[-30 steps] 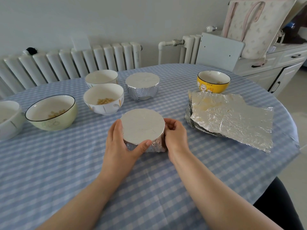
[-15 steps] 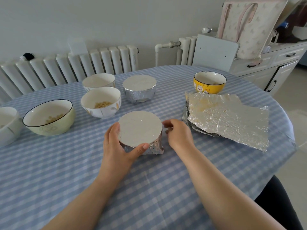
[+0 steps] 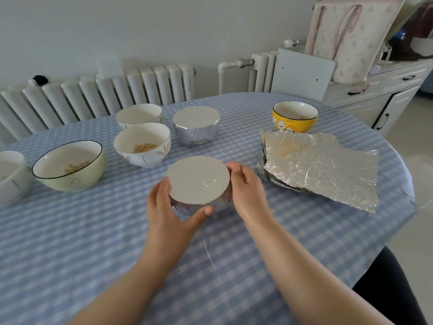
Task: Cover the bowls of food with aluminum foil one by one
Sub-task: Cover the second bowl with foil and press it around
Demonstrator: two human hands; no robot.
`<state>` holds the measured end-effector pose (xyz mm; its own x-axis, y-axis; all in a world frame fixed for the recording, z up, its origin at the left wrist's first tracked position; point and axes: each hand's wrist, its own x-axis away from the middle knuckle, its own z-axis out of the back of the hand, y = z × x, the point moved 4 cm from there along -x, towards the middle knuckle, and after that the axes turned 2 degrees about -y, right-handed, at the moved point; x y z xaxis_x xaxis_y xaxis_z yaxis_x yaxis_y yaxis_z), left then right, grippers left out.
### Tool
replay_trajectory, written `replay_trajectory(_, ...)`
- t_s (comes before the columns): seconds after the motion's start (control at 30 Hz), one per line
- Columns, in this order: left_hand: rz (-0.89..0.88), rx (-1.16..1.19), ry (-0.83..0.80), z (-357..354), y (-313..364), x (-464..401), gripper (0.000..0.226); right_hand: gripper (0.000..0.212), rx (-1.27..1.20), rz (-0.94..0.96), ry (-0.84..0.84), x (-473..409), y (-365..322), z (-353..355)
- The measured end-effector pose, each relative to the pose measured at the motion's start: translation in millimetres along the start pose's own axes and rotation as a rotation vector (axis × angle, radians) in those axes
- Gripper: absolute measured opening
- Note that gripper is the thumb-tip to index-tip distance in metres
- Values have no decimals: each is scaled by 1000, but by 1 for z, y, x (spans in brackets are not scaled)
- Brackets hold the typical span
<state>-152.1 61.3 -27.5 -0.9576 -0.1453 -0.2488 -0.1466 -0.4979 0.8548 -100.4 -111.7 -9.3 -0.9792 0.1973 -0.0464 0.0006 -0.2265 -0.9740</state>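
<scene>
nearest the camera, on the blue checked worktop [image 3: 70, 254], the left hand [image 3: 168, 214] cupped the near foil-covered bowl [image 3: 198, 181], its fingers [image 3: 161, 191] curled round the left side and the thumb pressed against the crinkled foil at the front; the right hand [image 3: 246, 191] lay against the bowl's right side, fingers curled loosely at the rim, though whether they pinched the foil could not be told; the foil lay flat and smooth across the bowl's top; to the right, near that hand but apart from it, sat a stack of foil sheets [image 3: 321, 165], wrinkled and slightly fanned; to the left stood a pale green bowl [image 3: 69, 166] with a dark rim and some food in it, and at the frame's left edge a white bowl [image 3: 11, 177] was cut off; just beyond the held bowl stood a white patterned bowl [image 3: 142, 144] holding yellowish food; farther back were another white bowl [image 3: 139, 114], a second foil-covered bowl [image 3: 196, 125], and, off to the right, a yellow bowl [image 3: 295, 117]; behind the worktop ran a white radiator [image 3: 98, 95].
</scene>
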Motion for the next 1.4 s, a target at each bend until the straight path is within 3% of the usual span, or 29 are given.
replay_trajectory(0.13, 0, -20, 16, -2, 4, 4, 114, 26, -82, -19, 20, -2, 4, -1)
replay_trajectory(0.23, 2, -56, 6, -2, 7, 4, 120, 26, -100, 0, 19, 2, 10, -4)
replay_trajectory(0.37, -140, -220, -78, 3, 7, -10, 131, 22, -112, 41, 17, 8, 16, -7)
replay_trajectory(0.57, -91, -76, -258, 6, -2, -23, 140, 26, -118, 64, 3, 17, 16, -8)
replay_trajectory(0.83, -45, -34, -264, 9, -3, -29, 137, 42, 10, 109, -9, 21, 19, -14)
replay_trajectory(1.0, -25, -11, -255, 8, -3, -29, 144, 37, -32, 86, 23, 18, 19, -12)
replay_trajectory(1.4, -19, -17, -203, 3, -2, -29, 120, 30, -238, 16, 84, 8, 16, -15)
